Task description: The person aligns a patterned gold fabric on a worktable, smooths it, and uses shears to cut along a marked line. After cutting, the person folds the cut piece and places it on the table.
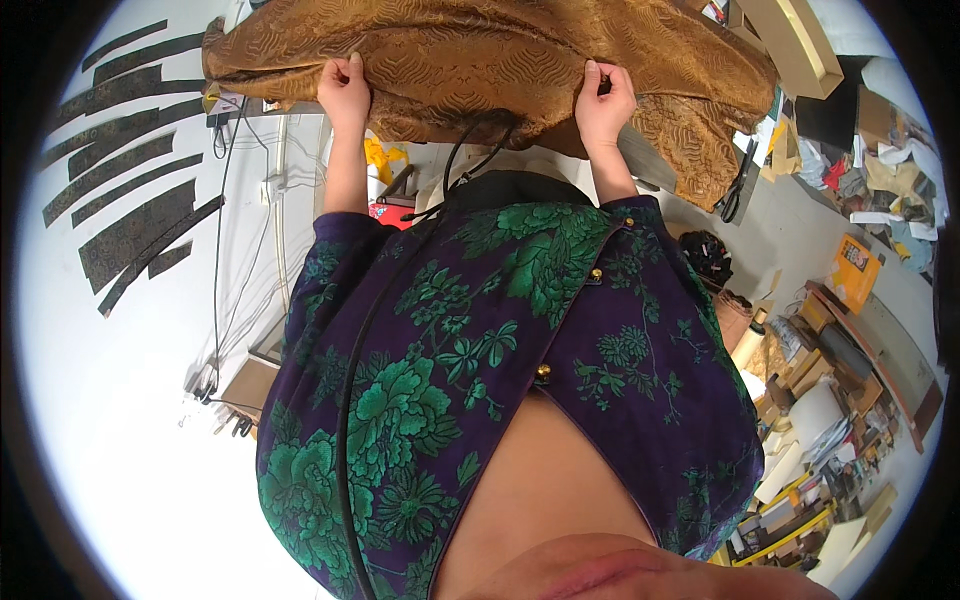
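Golden brocade cloth [480, 60] gripped by both hands over cluttered floor [800, 330]

The golden-brown brocade cloth [480, 60] had a woven wave pattern and a soft satin sheen, and it creased in loose folds where the left hand [345, 92] and the right hand [603, 103] gripped its edge. The purple garment with green flowers [480, 340] looked like a plush, matt jacquard fabric, fastened with small shiny gold-coloured metal buttons [543, 373]. The black cable [470, 165] looked smooth, rubbery.
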The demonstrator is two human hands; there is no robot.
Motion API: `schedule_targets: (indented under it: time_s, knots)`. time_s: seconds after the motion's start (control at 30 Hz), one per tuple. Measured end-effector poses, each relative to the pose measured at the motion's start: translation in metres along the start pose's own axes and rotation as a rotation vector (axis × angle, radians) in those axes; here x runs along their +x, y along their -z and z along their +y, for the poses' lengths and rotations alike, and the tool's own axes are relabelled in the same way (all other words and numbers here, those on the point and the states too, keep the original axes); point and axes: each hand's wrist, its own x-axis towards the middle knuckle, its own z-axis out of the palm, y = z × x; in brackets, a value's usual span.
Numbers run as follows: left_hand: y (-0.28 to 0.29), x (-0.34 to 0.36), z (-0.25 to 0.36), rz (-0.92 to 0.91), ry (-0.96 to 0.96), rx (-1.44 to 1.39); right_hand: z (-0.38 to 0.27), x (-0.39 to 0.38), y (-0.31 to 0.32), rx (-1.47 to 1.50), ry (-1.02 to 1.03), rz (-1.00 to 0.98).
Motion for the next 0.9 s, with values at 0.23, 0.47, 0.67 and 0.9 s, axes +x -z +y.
schedule_targets:
  time_s: [0.23, 0.47, 0.67, 0.9]
  knots:
    - [0.015, -0.009, 0.035, -0.083, 0.017, 0.156, 0.0, -0.021, 0.024, -0.052, 0.035, -0.045]
    - [0.019, -0.053, 0.018, -0.123, 0.084, 0.069, 0.012, -0.022, 0.01, -0.026, 0.031, -0.074]
    - [0.022, -0.083, 0.018, -0.03, 0.098, -0.189, 0.009, -0.019, 0.008, 0.015, -0.004, -0.091]
    - [0.024, -0.104, 0.001, -0.013, 0.172, -0.243, 0.01, -0.02, 0.005, 0.019, -0.006, -0.106]
